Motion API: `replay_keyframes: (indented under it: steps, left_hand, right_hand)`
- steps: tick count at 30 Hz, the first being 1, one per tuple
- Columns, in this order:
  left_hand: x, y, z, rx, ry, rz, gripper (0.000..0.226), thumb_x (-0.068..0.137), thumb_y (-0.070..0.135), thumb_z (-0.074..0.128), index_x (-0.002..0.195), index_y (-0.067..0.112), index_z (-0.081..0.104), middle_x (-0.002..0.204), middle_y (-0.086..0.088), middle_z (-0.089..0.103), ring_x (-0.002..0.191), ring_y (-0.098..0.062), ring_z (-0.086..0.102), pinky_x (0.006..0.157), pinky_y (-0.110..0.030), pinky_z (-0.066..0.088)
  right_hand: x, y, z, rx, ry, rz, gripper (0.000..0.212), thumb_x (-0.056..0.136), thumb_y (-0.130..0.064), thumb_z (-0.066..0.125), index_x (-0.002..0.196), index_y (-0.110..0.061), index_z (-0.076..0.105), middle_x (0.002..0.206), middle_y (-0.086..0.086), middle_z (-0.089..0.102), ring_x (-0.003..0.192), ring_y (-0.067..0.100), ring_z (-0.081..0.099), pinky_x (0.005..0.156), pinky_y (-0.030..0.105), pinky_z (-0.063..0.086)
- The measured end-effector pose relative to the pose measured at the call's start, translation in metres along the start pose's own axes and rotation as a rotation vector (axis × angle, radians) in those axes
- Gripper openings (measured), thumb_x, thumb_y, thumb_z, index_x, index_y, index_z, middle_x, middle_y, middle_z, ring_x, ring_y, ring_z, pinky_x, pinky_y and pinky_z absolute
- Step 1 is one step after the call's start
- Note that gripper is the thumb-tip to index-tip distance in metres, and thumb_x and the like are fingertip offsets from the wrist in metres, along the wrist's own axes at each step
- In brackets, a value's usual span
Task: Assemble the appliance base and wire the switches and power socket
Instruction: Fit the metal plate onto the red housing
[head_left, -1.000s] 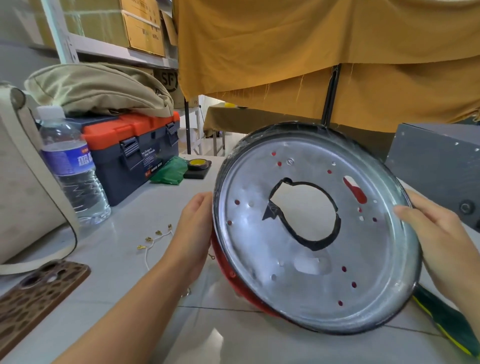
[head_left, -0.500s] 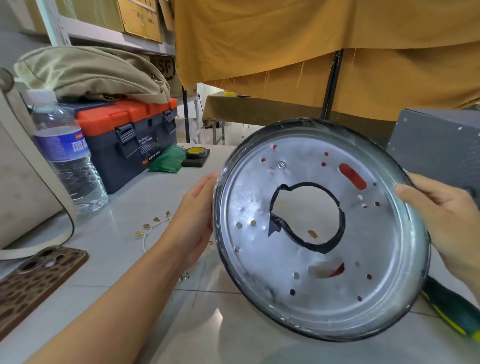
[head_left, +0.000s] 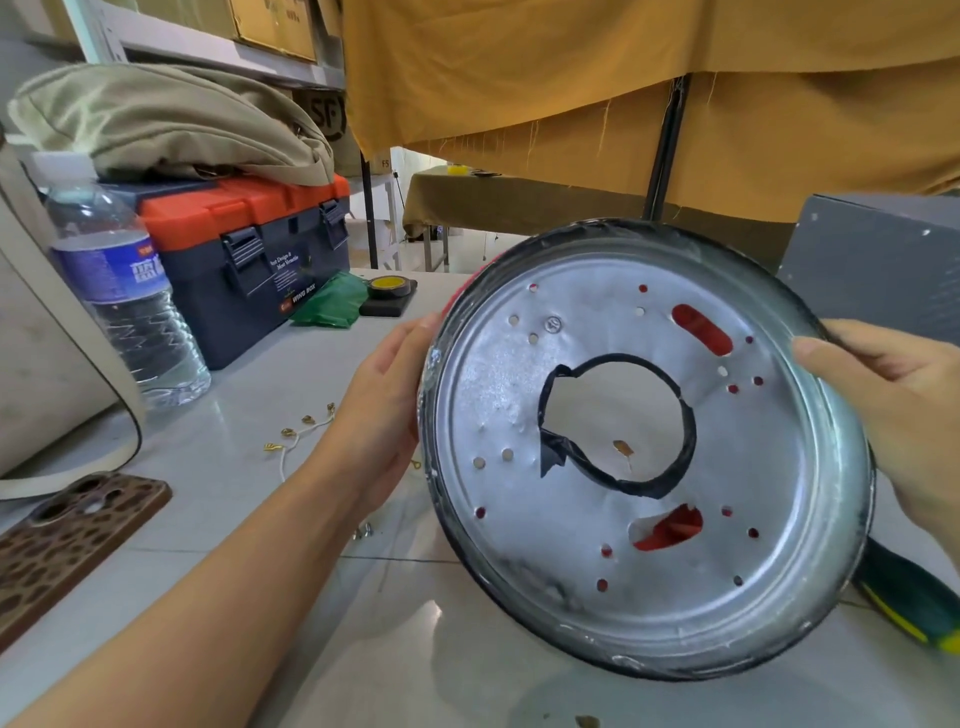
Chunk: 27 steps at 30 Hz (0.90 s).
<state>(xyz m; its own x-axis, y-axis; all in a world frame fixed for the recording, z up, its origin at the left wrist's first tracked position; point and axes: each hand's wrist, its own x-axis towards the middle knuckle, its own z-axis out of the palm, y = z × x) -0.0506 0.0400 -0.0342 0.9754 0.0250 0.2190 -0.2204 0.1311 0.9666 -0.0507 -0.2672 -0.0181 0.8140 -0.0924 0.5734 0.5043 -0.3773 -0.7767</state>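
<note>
The base (head_left: 649, 452) is up off the table between both hands, left hand (head_left: 384, 410) and right hand (head_left: 904, 415) gripping its rim, and I think the wires (head_left: 296, 441) beside the left hand still need fitting.

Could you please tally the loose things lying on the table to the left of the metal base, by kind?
Water bottle: 1
Toolbox: 1
Phone case: 1
Tape roll: 1
Green bag: 1
White wire with brass terminals: 1
Total: 6
</note>
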Motion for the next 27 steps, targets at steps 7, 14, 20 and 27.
replay_keyframes:
  steps: [7, 14, 20, 27]
  left_hand:
    - [-0.001, -0.003, -0.002, 0.003, 0.022, 0.054, 0.026, 0.098, 0.033, 0.045, 0.116, 0.027, 0.062, 0.104, 0.01, 0.072, 0.093, -0.007, 0.068, 0.07, -0.02, 0.056]
    - [-0.003, -0.002, 0.0, 0.006, 0.009, 0.065, 0.028, 0.098, 0.031, 0.044, 0.121, 0.026, 0.06, 0.109, 0.009, 0.07, 0.098, -0.008, 0.067, 0.078, -0.023, 0.057]
    - [-0.002, -0.001, 0.001, 0.007, 0.018, 0.063, 0.027, 0.098, 0.031, 0.045, 0.118, 0.026, 0.061, 0.104, 0.011, 0.072, 0.093, -0.005, 0.068, 0.069, -0.017, 0.055]
    - [-0.003, 0.001, 0.002, 0.011, 0.015, 0.036, 0.031, 0.097, 0.038, 0.045, 0.12, 0.027, 0.06, 0.109, 0.009, 0.07, 0.099, -0.008, 0.067, 0.081, -0.027, 0.055]
  right_hand:
    - [0.001, -0.001, 0.003, -0.027, 0.031, -0.026, 0.017, 0.086, -0.032, 0.059, 0.087, -0.043, 0.073, 0.075, -0.005, 0.072, 0.061, 0.018, 0.065, 0.05, 0.03, 0.053]
    - [0.002, 0.003, -0.002, -0.061, 0.008, -0.036, 0.022, 0.079, -0.046, 0.058, 0.092, -0.037, 0.073, 0.078, 0.001, 0.072, 0.071, 0.033, 0.066, 0.053, 0.044, 0.054]
    - [0.005, 0.012, -0.005, -0.096, 0.017, -0.061, 0.026, 0.081, -0.045, 0.058, 0.091, -0.025, 0.071, 0.079, 0.018, 0.067, 0.077, 0.047, 0.061, 0.067, 0.055, 0.054]
    - [0.008, 0.015, -0.008, -0.109, 0.007, -0.065, 0.023, 0.082, -0.048, 0.056, 0.096, -0.037, 0.072, 0.081, -0.001, 0.073, 0.073, 0.028, 0.069, 0.064, 0.05, 0.058]
